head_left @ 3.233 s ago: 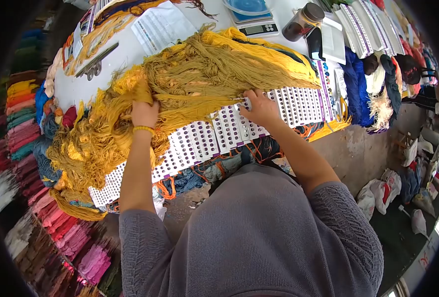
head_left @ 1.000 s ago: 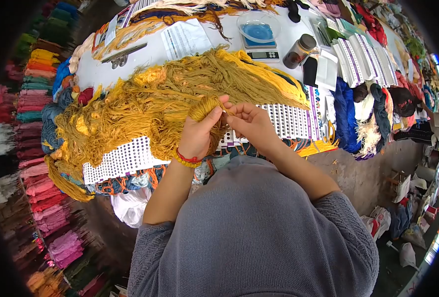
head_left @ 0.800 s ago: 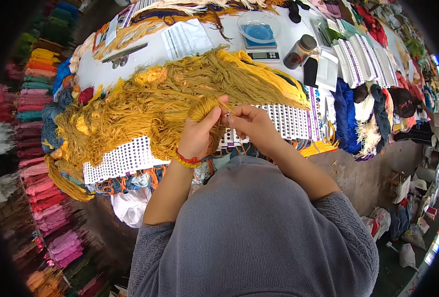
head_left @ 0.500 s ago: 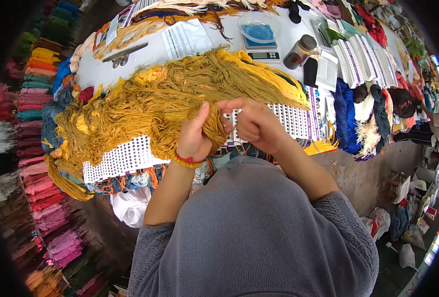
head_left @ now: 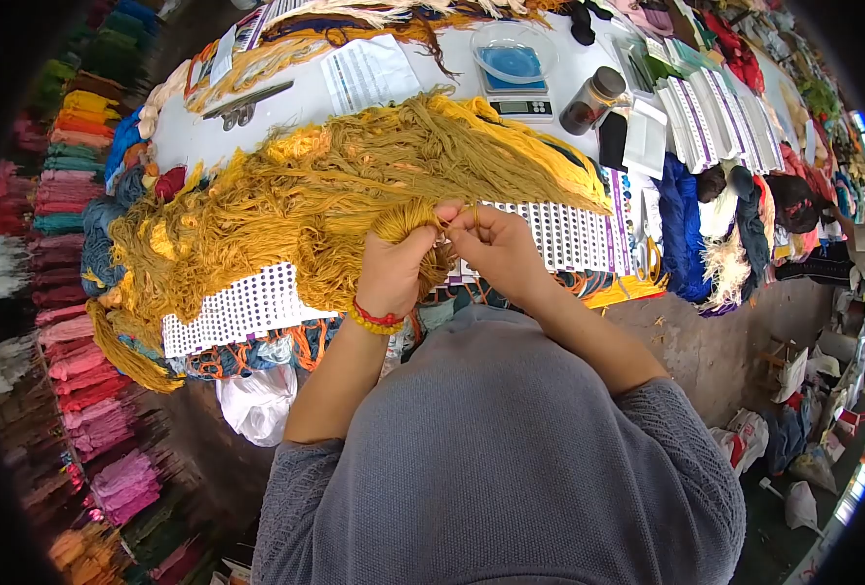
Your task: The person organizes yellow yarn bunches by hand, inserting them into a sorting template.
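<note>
My left hand (head_left: 393,268), with a red and a yellow bracelet at its wrist, is closed around a bundle of mustard-yellow yarn (head_left: 405,218). Beside it on the right, the fingers of my right hand (head_left: 499,250) pinch a thin strand of the same yarn, close to my left fingertips. Under and behind the hands spreads a large heap of olive and mustard yarn (head_left: 247,214). White sheets with rows of dark dots (head_left: 242,310) show below the heap and to the right of my hands.
Behind the heap are a scale (head_left: 516,105) with a blue-bottomed bowl, a dark jar (head_left: 592,100), a printed paper (head_left: 370,74) and metal scissors (head_left: 247,102). Orange-handled scissors (head_left: 650,255) and blue yarn (head_left: 681,229) lie right. Coloured skeins hang at the far left.
My left hand has turned, with its back now more toward the camera and the bundle's top showing. My right hand has moved slightly down and left, and a strand now shows at its fingers.
</note>
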Motion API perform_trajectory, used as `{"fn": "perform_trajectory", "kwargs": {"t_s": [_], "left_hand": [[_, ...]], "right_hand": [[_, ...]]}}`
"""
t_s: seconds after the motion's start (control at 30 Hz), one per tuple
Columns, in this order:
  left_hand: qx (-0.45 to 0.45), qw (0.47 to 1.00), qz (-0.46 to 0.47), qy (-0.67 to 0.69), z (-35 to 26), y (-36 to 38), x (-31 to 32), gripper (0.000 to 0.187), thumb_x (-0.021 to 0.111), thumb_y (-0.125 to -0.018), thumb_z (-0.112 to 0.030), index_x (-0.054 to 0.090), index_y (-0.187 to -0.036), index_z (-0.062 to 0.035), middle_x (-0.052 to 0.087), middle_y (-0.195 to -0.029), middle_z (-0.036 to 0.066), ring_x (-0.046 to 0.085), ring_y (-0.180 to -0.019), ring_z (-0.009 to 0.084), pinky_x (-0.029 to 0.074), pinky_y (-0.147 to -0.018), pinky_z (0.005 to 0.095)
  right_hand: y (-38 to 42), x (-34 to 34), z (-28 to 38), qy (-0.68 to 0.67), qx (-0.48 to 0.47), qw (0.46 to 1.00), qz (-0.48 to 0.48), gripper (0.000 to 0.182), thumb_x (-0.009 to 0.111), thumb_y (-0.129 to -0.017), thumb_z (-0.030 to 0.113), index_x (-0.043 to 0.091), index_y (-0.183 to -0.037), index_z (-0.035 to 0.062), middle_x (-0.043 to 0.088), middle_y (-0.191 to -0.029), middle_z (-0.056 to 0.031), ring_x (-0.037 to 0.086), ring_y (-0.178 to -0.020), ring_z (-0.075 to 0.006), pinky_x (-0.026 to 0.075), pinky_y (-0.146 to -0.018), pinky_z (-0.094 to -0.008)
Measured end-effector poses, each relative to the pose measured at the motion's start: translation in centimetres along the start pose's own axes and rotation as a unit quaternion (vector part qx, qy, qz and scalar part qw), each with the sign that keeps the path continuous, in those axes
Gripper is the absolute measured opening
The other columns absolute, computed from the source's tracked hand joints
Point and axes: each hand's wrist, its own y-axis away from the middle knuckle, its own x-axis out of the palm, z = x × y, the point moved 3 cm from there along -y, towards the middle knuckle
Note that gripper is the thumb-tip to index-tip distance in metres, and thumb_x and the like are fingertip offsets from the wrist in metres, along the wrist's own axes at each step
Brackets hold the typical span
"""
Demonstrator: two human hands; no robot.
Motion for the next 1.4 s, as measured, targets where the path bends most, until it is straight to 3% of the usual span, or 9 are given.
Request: {"fn": "perform_trajectory", "kwargs": {"t_s": [0.13,0.43,0.67,0.83,1.07,1.13,1.2,1.23,1.4], "left_hand": [[-0.074,0.995,-0.019,0.06,-0.2,0.3,-0.3,0.02,0.048,-0.08,0.0,0.059,-0.097,0.0035,0.06,-0.093,0.008,0.058,-0.082,0.0143,0.047,-0.07,0.0259],[-0.07,0.993,0.014,0.091,-0.7,0.6,-0.2,0.025,0.051,-0.081,-0.003,0.055,-0.105,0.0029,0.059,-0.082,0.004,0.052,-0.066,0.0097,0.044,-0.062,0.0234],[-0.038,0.998,0.019,0.054,-0.5,0.8,-0.2,0.024,0.052,-0.081,-0.001,0.056,-0.104,0.0031,0.06,-0.083,0.003,0.052,-0.068,0.0088,0.043,-0.063,0.023],[-0.008,1.0,-0.01,0.001,-0.8,1.0,0.1,0.023,0.053,-0.081,-0.002,0.057,-0.103,0.0024,0.059,-0.085,0.003,0.053,-0.071,0.0081,0.044,-0.066,0.0225],[-0.006,1.0,-0.002,0.007,-0.4,1.0,-0.4,0.021,0.051,-0.085,-0.012,0.058,-0.1,0.0027,0.059,-0.084,0.004,0.053,-0.069,0.009,0.044,-0.064,0.0232],[-0.052,0.999,0.006,0.01,-0.2,1.1,-0.8,0.025,0.05,-0.087,-0.018,0.058,-0.096,0.0035,0.058,-0.081,0.005,0.053,-0.067,0.011,0.044,-0.062,0.0245],[-0.072,0.997,0.029,0.026,-0.3,1.3,-1.0,0.026,0.046,-0.089,-0.019,0.057,-0.095,0.0028,0.057,-0.079,0.006,0.053,-0.068,0.0129,0.044,-0.064,0.0257],[-0.091,0.994,0.052,0.043,-0.2,1.3,-1.0,0.028,0.042,-0.09,-0.021,0.057,-0.094,0.0022,0.057,-0.077,0.006,0.052,-0.07,0.0149,0.044,-0.067,0.027],[-0.104,0.986,0.053,0.121,-0.2,1.3,-0.7,0.033,0.037,-0.092,-0.026,0.055,-0.097,0.0017,0.056,-0.079,0.006,0.053,-0.07,0.0156,0.044,-0.066,0.0283]], "right_hand": [[0.3,-0.1,0.3,-0.012,0.009,1.0,-0.015,0.007,0.052,-0.083,0.007,0.054,-0.084,0.0003,0.056,-0.072,0.0019,0.044,-0.058,-0.0002,0.034,-0.05,-0.0152],[0.8,0.0,0.9,-0.12,0.068,0.99,-0.007,0.007,0.049,-0.082,0.009,0.052,-0.082,0.0033,0.056,-0.069,-0.0007,0.047,-0.055,-0.0039,0.037,-0.048,-0.0181],[1.1,0.1,0.7,-0.193,0.121,0.973,0.027,0.008,0.052,-0.083,0.01,0.052,-0.086,0.0033,0.056,-0.07,-0.0025,0.047,-0.052,-0.0053,0.037,-0.047,-0.0172],[0.9,0.5,0.2,0.037,0.018,0.999,-0.014,0.016,0.06,-0.078,0.016,0.054,-0.078,0.0022,0.05,-0.062,0.0019,0.042,-0.052,-0.0028,0.035,-0.047,-0.0181],[1.1,-0.1,0.3,0.111,0.009,0.994,-0.009,0.01,0.059,-0.08,0.01,0.055,-0.078,0.0013,0.055,-0.066,0.0008,0.047,-0.055,-0.0025,0.038,-0.049,-0.0167],[1.3,0.1,0.5,-0.068,0.139,0.988,0.0,0.018,0.056,-0.08,0.022,0.055,-0.075,0.0043,0.046,-0.055,0.0017,0.04,-0.047,-0.0047,0.033,-0.043,-0.0208],[1.3,0.4,0.9,-0.417,0.143,0.875,0.2,0.022,0.046,-0.085,0.026,0.055,-0.084,0.0058,0.04,-0.051,0.0022,0.034,-0.043,-0.0063,0.028,-0.04,-0.0212],[1.6,0.4,1.3,-0.494,0.129,0.84,0.183,0.027,0.038,-0.088,0.028,0.053,-0.091,0.0064,0.034,-0.048,0.0023,0.028,-0.04,-0.0072,0.024,-0.039,-0.0204],[1.5,0.2,1.6,-0.492,0.103,0.852,0.148,0.022,0.043,-0.088,0.026,0.052,-0.092,0.0067,0.033,-0.048,0.0031,0.029,-0.04,-0.0069,0.024,-0.04,-0.0202]]}}
